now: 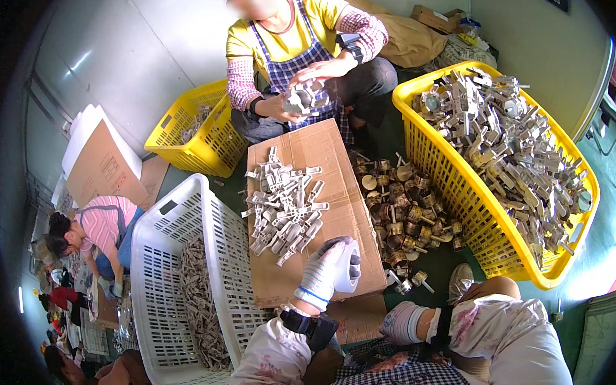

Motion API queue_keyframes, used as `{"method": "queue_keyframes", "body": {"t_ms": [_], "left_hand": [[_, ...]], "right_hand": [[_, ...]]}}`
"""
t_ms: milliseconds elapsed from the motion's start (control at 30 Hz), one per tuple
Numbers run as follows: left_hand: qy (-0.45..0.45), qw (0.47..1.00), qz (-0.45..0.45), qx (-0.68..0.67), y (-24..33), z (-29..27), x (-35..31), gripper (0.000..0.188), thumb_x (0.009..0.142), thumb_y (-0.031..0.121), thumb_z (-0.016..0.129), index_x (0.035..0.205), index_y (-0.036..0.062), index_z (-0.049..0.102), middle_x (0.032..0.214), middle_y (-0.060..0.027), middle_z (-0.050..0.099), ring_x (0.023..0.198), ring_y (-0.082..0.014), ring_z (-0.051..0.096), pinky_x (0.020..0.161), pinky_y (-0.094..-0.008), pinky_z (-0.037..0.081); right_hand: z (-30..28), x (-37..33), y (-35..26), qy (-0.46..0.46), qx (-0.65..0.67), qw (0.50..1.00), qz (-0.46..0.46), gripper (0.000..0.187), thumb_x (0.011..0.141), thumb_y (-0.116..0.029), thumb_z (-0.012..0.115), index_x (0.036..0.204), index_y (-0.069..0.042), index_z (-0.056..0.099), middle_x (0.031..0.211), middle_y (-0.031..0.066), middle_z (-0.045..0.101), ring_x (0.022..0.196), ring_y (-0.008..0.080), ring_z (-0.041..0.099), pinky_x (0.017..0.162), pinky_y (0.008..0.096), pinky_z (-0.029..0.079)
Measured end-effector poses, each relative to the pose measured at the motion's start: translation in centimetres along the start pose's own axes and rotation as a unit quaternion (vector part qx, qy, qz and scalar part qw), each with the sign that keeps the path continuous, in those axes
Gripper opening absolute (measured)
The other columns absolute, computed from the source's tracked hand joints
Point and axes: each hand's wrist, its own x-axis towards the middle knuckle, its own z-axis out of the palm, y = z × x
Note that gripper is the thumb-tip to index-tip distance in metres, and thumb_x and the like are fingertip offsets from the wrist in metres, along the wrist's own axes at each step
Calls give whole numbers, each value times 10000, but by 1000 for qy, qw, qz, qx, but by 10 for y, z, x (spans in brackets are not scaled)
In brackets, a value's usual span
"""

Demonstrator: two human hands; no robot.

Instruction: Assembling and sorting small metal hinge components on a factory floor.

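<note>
My left hand point(322, 270), in a white glove with a grey coating, is closed around a white ring-shaped roll point(347, 268) that looks like tape. It is over the near part of a flattened-looking cardboard box point(346, 190). Just beyond it, a heap of pale metal lever-like parts point(284, 208) lies on the cardboard. My right hand point(402, 323), gloved too, is low by my lap near the box's near right corner; its fingers are hidden from view. Both wrists carry dark straps.
Loose brass-coloured round parts with stems point(410, 215) cover the floor right of the box. A yellow basket point(455, 209) heaped with metal pieces stands right, a white basket point(176, 269) of small parts left. Opposite sits a co-worker point(293, 47) holding metal parts; a smaller yellow basket point(211, 145) is alongside.
</note>
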Motion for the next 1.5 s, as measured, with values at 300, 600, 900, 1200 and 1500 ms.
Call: {"method": "queue_keyframes", "body": {"t_ms": [300, 600, 900, 1200, 1500], "left_hand": [[-3, 1000, 14, 0, -2, -1, 0, 183, 893, 170, 565, 1002, 43, 640, 812, -121, 627, 666, -224, 610, 538, -336, 524], [-8, 1000, 12, -10, -3, -7, 3, 192, 896, 167, 553, 1020, 44, 634, 815, -138, 629, 651, -246, 609, 545, -356, 523], [-4, 1000, 17, -9, -3, -6, 3, 194, 898, 165, 549, 1025, 48, 636, 810, -142, 634, 646, -250, 612, 545, -358, 526], [6, 1000, 22, 20, -1, -4, 0, 202, 903, 177, 543, 1030, 48, 630, 814, -135, 639, 638, -236, 616, 543, -347, 527], [3, 999, 31, 8, -3, -5, 2, 201, 900, 170, 546, 1033, 44, 627, 816, -140, 638, 636, -241, 616, 545, -346, 528]], "right_hand": [[4, 0, 1, 11, 7, 1000, -3, 271, 836, -287, 513, 1003, -119, 644, 832, 88, 668, 791, 288, 647, 669, 405, 511], [2, 2, 2, -10, -5, 1000, 4, 280, 851, -294, 502, 1024, -124, 642, 856, 83, 671, 816, 281, 649, 688, 401, 517], [1, 3, 0, -24, -9, 1000, 15, 280, 858, -301, 500, 1042, -143, 639, 894, 79, 673, 843, 279, 648, 708, 408, 517], [-4, 0, -2, -26, -13, 1000, 8, 289, 864, -309, 502, 1053, -136, 634, 900, 80, 673, 849, 279, 649, 712, 408, 517], [0, 2, -1, -19, -12, 1000, 12, 282, 870, -313, 496, 1041, -139, 639, 891, 76, 673, 844, 277, 650, 701, 407, 518]]}}
